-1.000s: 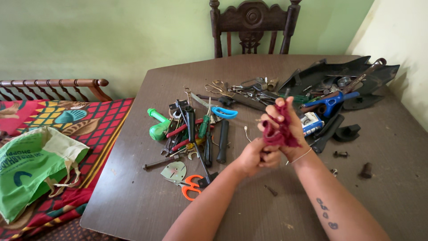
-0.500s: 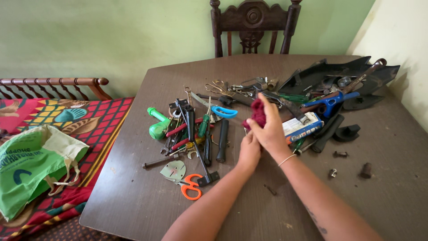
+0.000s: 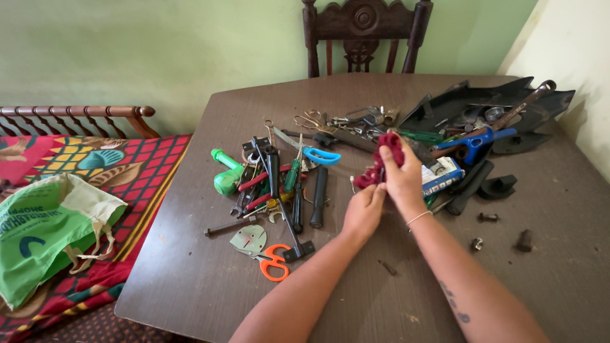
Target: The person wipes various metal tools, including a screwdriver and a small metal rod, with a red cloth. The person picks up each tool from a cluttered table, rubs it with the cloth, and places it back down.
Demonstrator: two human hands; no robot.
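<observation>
Gripping a dark red rag (image 3: 383, 159), the right hand (image 3: 404, 181) closes its fingers around the upper bunch of cloth, raised just over the table (image 3: 190, 279). The left hand (image 3: 363, 211), just below and to its left, pinches the rag's lower end.

Change: a second earlier the rag was stretched upright between both hands, nearer the person. Now it is bunched and carried forward, over the edge of the tool pile. The cloth looks gathered, not spread out.

Left of the hands: a black-handled tool (image 3: 318, 197), screwdrivers, a green plastic bottle (image 3: 225, 176), orange-handled scissors (image 3: 273, 262).
Right of the hands: a small white and blue box (image 3: 443, 175), a blue-handled tool (image 3: 473, 143), black plastic parts, loose bolts (image 3: 523, 240).
Beyond: a carved wooden chair (image 3: 362, 35).
</observation>
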